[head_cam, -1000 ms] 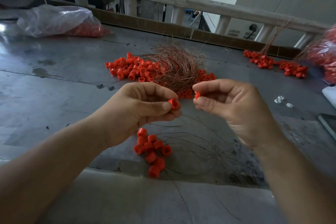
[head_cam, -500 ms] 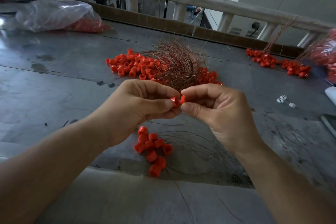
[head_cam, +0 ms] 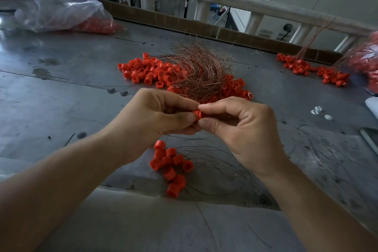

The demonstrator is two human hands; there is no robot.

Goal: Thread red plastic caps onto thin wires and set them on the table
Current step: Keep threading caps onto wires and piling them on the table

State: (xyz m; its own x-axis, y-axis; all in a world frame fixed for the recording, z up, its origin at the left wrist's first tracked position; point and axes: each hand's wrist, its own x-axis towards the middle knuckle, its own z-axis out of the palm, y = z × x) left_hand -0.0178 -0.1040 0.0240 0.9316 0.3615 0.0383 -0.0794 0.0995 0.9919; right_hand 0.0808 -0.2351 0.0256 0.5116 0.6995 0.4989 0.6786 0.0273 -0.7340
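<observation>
The left hand [head_cam: 163,116] and right hand [head_cam: 241,127] have come together.
Both pinch a red cap [head_cam: 198,114] between thumb and forefinger.

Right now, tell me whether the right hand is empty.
No, the right hand pinches a red cap between thumb and forefinger, right against the left hand.

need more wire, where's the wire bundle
Head view: the wire bundle sits centrally on the cap pile, just beyond the left hand and right hand.
</observation>
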